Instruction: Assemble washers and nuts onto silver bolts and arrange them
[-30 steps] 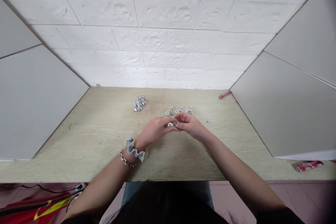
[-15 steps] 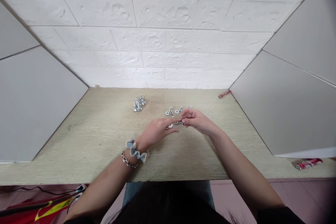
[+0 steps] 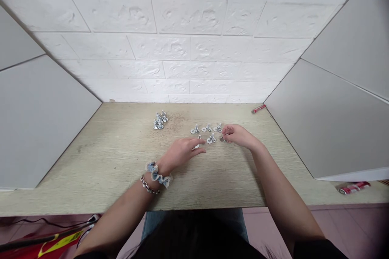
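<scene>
My left hand (image 3: 182, 150) hovers low over the tabletop with its fingers stretched forward, partly covering a bolt (image 3: 199, 137) and a flat washer (image 3: 197, 145). Nothing shows in its grasp. My right hand (image 3: 238, 135) is closed in a pinch at the right end of the near row, on a small metal washer (image 3: 222, 139); anything else in those fingers is hidden. Between the hands lies a set with an upright bolt (image 3: 212, 135), a flat washer (image 3: 209, 141) and a nut (image 3: 214, 140). Behind it, similar sets (image 3: 208, 127) stand in a row.
A cluster of assembled bolts (image 3: 159, 120) stands at the back left of the wooden tabletop (image 3: 121, 153). One red-and-silver tube (image 3: 258, 109) lies in the back right corner, another (image 3: 354, 187) near the front right. Grey panels (image 3: 54, 121) and a white brick-pattern wall (image 3: 176, 46) enclose the surface.
My right hand has moved right, away from the middle set in the near row, uncovering its bolt, washer and nut and the back row's right set. The left hand stays nearly in place.
</scene>
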Available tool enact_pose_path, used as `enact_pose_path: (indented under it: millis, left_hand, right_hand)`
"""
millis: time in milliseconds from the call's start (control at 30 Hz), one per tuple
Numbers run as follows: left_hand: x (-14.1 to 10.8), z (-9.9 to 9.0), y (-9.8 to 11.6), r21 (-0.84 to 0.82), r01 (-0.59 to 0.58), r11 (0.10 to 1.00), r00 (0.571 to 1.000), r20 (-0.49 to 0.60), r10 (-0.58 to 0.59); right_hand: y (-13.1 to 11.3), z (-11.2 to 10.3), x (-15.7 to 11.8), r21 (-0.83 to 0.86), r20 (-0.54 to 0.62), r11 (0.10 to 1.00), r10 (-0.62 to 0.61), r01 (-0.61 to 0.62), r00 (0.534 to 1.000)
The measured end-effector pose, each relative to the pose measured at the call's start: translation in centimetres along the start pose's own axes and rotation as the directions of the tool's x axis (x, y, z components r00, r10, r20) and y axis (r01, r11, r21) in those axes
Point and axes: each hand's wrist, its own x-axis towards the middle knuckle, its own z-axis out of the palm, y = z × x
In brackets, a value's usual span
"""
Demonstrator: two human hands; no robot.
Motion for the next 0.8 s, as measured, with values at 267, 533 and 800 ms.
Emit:
enact_pose_path:
  millis: [267,533,800]
  left_hand:
    - [0.02,0.02,0.07,0.013,-0.001,1.0,1.0,0.005,0.001]
    - [0.09,-0.06,0.18,-0.043,0.016,0.999,1.0,0.01,-0.016]
    - [0.28,-0.18,0.1,-0.094,0.075,0.993,0.997,0.03,-0.072]
  right_hand:
    - [0.2,0.3,0.54,-0.065,-0.1,0.998,0.005,-0.011,0.995]
    - [0.19,0.04,0.41,0.043,-0.094,0.999,0.03,-0.026,0.995]
    - [-0.48,0.3,-0.04,-0.099,-0.171,0.995,-0.005,-0.012,0.985]
